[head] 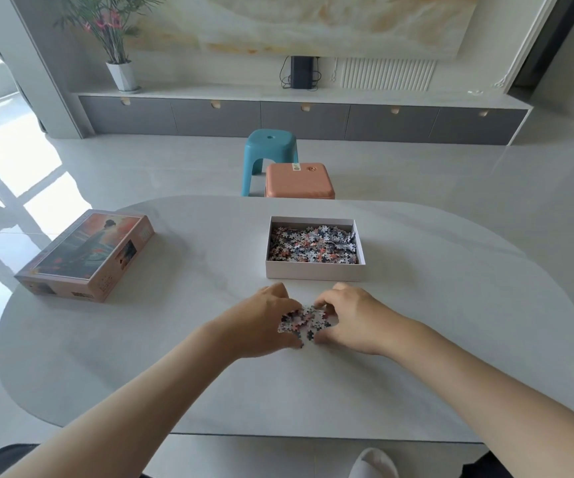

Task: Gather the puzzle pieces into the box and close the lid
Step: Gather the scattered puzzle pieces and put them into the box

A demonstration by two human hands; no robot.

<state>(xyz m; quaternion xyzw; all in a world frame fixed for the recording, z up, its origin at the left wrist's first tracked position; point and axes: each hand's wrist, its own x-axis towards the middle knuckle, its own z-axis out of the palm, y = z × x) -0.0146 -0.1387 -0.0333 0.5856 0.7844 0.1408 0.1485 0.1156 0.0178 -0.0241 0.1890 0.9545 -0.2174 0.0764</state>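
step: my left hand (266,313) and right hand (349,313) cup the last puzzle pieces (304,322) | next: lift together into box (315,272) (lid (85,253) waits)

Left hand (265,315), right hand (354,317) and forearms bare; dark clothing (2,458) and a white sock (373,464) below.

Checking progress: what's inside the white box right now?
Loose puzzle pieces lie heaped in the white box, covering its floor. Anything beneath them is hidden.
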